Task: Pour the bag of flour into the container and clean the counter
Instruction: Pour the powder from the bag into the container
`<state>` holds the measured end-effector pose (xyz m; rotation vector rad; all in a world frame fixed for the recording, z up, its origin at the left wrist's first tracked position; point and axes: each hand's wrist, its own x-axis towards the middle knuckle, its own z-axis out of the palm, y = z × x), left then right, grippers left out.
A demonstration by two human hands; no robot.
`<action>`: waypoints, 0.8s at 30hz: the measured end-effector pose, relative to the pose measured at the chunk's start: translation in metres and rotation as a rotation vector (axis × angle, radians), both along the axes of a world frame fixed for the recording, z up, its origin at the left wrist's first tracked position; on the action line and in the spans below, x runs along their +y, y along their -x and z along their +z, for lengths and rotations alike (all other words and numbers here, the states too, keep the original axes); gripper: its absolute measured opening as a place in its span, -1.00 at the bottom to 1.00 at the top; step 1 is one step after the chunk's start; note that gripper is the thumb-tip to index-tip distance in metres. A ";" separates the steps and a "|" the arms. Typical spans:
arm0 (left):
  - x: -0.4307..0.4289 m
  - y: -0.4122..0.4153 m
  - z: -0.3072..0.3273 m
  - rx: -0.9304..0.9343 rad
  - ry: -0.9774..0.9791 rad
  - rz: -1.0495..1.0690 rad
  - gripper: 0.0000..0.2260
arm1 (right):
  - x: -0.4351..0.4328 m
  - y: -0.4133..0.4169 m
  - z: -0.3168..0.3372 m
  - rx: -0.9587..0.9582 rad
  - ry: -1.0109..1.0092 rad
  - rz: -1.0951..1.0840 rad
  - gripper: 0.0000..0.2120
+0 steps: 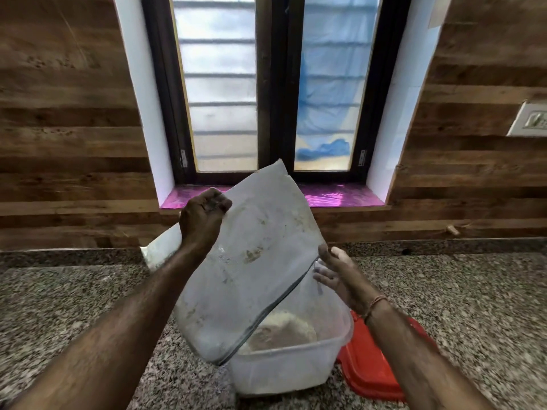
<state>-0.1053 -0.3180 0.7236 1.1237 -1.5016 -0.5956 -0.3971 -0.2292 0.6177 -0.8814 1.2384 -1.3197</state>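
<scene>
— Where's the bag (254, 261)?

— Upended over the container (284, 371) at 6 o'clock on the tabletop (461, 294), mouth down, flour heaped inside. My left hand (201, 223) has a fisted grip pinching a top corner at 10 o'clock; my right hand (337, 273) pinches the mouth edge at 3 o'clock.

— How do I finish well?

— I'd keep the mouth inside the rim and shake gently, sparing the red lid (373, 368).
</scene>
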 end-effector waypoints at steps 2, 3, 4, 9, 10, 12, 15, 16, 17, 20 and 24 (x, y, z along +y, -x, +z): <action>-0.001 -0.001 0.004 0.112 -0.029 -0.057 -0.91 | 0.000 -0.012 0.001 -0.126 -0.016 0.074 0.01; -0.002 -0.001 0.006 0.165 -0.040 -0.085 -0.92 | 0.001 -0.020 0.000 -0.162 -0.015 0.113 -0.04; -0.003 -0.001 0.006 0.207 -0.056 -0.099 -0.88 | 0.000 -0.028 -0.002 -0.208 0.001 0.153 -0.09; -0.007 -0.008 0.007 0.325 -0.119 -0.059 -0.83 | 0.004 -0.073 -0.013 -0.393 0.016 0.256 -0.21; -0.010 -0.012 0.007 0.329 -0.123 -0.038 -0.84 | 0.002 -0.080 -0.013 -0.366 -0.003 0.233 -0.19; -0.017 -0.021 0.008 0.302 -0.138 0.021 -0.85 | -0.008 -0.086 -0.005 -0.309 -0.052 0.085 -0.22; -0.029 -0.032 0.009 0.285 -0.186 0.109 -0.80 | -0.021 -0.081 0.012 -0.283 -0.050 0.035 -0.35; -0.032 -0.035 0.007 0.303 -0.212 0.131 -0.78 | -0.020 -0.079 0.016 -0.225 -0.071 0.066 -0.49; -0.034 -0.037 0.004 0.314 -0.236 0.148 -0.78 | -0.018 -0.078 0.018 -0.154 -0.099 0.086 -0.67; -0.034 -0.041 -0.018 0.291 -0.346 0.172 -0.78 | -0.013 -0.067 0.019 0.012 -0.114 -0.020 -0.93; -0.025 -0.048 -0.056 0.306 -0.459 0.177 -0.76 | -0.014 -0.045 0.028 0.264 -0.095 -0.033 -0.90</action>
